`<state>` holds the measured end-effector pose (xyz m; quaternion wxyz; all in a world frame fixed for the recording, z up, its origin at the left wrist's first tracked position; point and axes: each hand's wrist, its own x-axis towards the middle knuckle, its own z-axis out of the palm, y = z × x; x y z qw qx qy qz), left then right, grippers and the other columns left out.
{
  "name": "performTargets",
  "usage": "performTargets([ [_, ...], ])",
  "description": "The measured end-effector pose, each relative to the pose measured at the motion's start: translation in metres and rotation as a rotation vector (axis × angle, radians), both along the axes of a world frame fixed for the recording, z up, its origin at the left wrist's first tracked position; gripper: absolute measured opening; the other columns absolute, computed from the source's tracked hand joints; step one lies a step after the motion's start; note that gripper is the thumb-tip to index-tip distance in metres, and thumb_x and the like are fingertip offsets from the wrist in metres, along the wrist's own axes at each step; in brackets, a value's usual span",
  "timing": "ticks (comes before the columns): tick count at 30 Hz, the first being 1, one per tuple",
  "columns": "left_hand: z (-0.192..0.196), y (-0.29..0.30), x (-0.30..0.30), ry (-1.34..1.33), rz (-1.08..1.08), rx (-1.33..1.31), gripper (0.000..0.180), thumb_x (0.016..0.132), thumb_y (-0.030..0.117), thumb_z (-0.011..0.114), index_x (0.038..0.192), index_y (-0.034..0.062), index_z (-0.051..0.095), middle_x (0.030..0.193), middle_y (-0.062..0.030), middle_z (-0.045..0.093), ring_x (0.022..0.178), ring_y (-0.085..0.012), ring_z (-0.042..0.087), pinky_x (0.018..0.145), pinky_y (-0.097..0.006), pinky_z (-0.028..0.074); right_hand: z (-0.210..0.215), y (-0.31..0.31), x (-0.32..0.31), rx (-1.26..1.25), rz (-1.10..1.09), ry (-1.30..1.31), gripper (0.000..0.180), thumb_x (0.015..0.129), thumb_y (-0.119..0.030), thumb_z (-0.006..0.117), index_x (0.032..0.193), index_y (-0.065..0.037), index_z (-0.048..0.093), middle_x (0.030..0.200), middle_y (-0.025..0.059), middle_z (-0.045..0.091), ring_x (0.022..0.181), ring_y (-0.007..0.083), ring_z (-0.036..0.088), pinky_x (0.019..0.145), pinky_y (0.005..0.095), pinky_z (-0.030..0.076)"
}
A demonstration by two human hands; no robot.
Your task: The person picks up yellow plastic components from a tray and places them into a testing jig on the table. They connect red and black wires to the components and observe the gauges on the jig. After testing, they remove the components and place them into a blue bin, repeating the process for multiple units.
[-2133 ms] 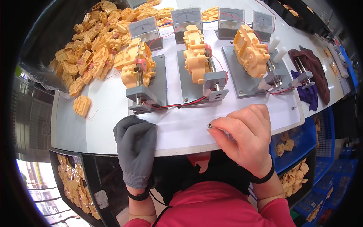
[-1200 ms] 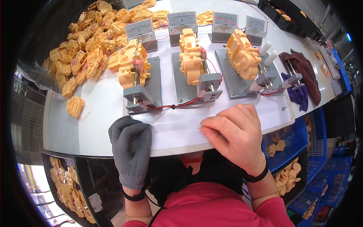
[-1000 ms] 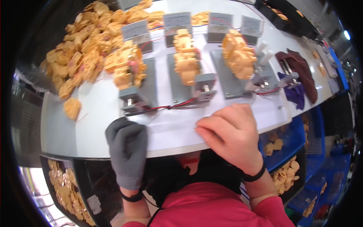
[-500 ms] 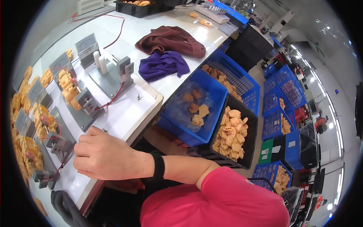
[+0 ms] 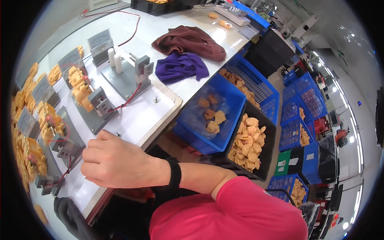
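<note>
White table edge (image 5: 95, 197) shows bare between left hand (image 5: 70, 215) and right hand (image 5: 114, 163), grips indiscernible.

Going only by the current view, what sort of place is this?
Probably a factory assembly or testing workshop: dial meters stand behind grey fixtures, some bearing yellowish plastic units, and a black bin of similar-coloured pieces is beside the worktable.

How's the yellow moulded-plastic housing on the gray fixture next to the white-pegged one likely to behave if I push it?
The yellow moulded-plastic housing will probably feel stiff: its ridges and rounded edges hold their shape. It's likely fairly light, since it appears to be plastic. A push might meet resistance from the raised gray block close beside it.
</note>
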<state>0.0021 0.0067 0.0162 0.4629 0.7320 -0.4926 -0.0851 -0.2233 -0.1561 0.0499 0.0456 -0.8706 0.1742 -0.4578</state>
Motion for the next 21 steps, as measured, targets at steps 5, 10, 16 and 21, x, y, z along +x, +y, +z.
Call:
performTargets([
  [5, 0.011, 0.008, -0.012, 0.062, 0.152, 0.016, 0.012, 0.093, 0.001, 0.058, 0.104, -0.0014, 0.061, 0.122, -0.0107, 0.053, 0.119, -0.0222, 0.049, 0.105, -0.034, 0.036, 0.002, 0.000, 0.011, 0.119, 0.088, -0.009, 0.015, 0.074, -0.011, 0.074, 0.084, -0.010, 0.063, 0.080, 0.0025, 0.057, 0.079, 0.0215, 0.058, 0.073, 0.0341, 0.043],
  [10, 0.026, -0.013, -0.033, 0.029, 0.099, -0.044, 0.015, 0.083, -0.004, 0.068, 0.096, 0.0008, 0.063, 0.111, -0.0097, 0.054, 0.110, -0.0242, 0.053, 0.096, -0.034, 0.042, 0.007, -0.004, -0.005, 0.232, 0.053, -0.007, 0.014, 0.084, -0.001, 0.067, 0.097, -0.007, 0.068, 0.086, 0.0070, 0.065, 0.079, 0.0276, 0.060, 0.075, 0.0379, 0.046],
  [16, 0.024, -0.010, -0.031, 0.019, 0.120, -0.096, 0.015, 0.079, -0.001, 0.071, 0.093, 0.0028, 0.067, 0.104, -0.0084, 0.057, 0.106, -0.0251, 0.053, 0.092, -0.035, 0.045, 0.008, -0.003, 0.001, 0.200, 0.094, 0.108, 0.013, 0.084, -0.006, 0.070, 0.096, -0.009, 0.067, 0.083, 0.0032, 0.064, 0.077, 0.0235, 0.059, 0.073, 0.0355, 0.043],
  [21, 0.025, -0.012, -0.034, 0.051, 0.129, -0.099, 0.015, 0.078, -0.001, 0.071, 0.092, 0.0031, 0.068, 0.102, -0.0083, 0.058, 0.108, -0.0250, 0.052, 0.092, -0.034, 0.045, 0.018, 0.001, -0.001, 0.266, 0.132, 0.210, 0.013, 0.082, -0.004, 0.072, 0.094, -0.007, 0.071, 0.084, 0.0052, 0.064, 0.078, 0.0235, 0.056, 0.073, 0.0344, 0.042],
])
